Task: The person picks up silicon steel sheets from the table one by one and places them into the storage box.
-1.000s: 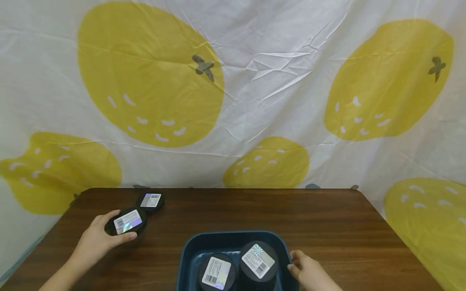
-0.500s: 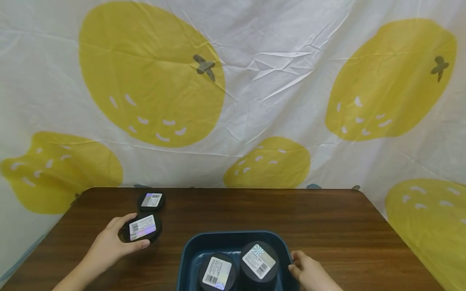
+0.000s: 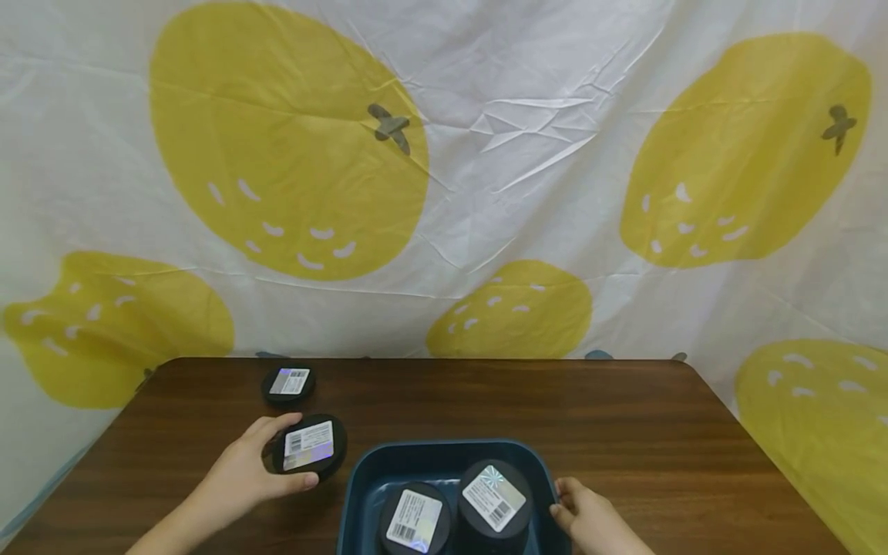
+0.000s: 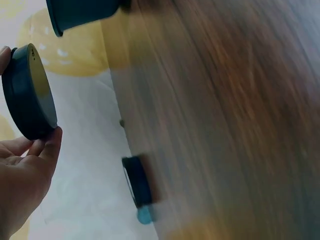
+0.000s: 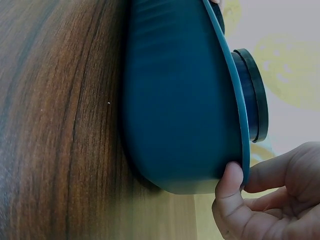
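In the head view my left hand (image 3: 246, 469) grips a flat, round black container (image 3: 335, 455) with a white barcode label on top, thumb on the near side, fingers on the far side. The left wrist view shows this container (image 4: 22, 95) lifted off the table, its shiny underside showing. My right hand (image 3: 593, 518) pinches the right rim of a dark blue tray (image 3: 444, 445); in the right wrist view the thumb and fingers (image 5: 231, 180) meet at the rim near a corner. Inside the tray stand a lower black container (image 3: 433, 532) and a taller one (image 3: 516, 528), both labelled.
Another flat black container (image 3: 277, 401) lies near the far left edge of the brown wooden table (image 3: 624, 416). Behind the table hangs a white cloth (image 3: 513, 185) printed with yellow fruit.
My left hand has carried the gripped container rightward and slightly nearer, away from the far container and towards the tray. The right hand and tray have stayed in place.
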Demonstrator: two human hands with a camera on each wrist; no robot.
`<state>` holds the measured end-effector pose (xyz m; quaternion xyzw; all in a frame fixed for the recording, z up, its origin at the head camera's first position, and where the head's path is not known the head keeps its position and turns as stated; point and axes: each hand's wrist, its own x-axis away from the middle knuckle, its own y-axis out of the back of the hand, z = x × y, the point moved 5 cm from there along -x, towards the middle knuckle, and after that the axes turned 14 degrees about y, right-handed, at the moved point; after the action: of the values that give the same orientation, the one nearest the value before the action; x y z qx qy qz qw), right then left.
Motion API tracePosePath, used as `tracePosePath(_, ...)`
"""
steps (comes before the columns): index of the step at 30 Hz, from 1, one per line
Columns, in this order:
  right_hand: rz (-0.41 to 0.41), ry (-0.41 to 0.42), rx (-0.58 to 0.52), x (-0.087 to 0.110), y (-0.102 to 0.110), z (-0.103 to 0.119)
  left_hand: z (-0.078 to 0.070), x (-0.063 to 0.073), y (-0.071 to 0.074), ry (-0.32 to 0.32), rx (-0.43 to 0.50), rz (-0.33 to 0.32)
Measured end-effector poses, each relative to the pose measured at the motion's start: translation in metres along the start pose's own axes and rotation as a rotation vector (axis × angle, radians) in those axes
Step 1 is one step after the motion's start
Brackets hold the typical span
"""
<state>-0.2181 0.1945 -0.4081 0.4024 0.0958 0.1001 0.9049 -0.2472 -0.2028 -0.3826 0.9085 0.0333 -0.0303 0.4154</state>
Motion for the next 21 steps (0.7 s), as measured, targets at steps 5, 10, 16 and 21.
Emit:
tracePosePath(5, 0.005, 0.001, -0.005, 0.000, 0.000, -0.001, -0.013, 0.004, -0.005, -0.035, 0.011, 0.029)
tracePosePath(10, 0.018, -0.012, -0.006, 0.000, 0.000, -0.003, -0.024, 0.003, -0.010, -0.044, 0.012, 0.061)
tracePosePath(16, 0.015, -0.008, 0.012, 0.000, 0.000, -0.002, -0.038, 0.003, -0.015, -0.096, 0.017, 0.071)
tracePosePath(21, 0.006, 0.009, 0.019, 0.000, 0.000, -0.001, -0.049, 0.005, -0.020, -0.130, 0.036, 0.065)
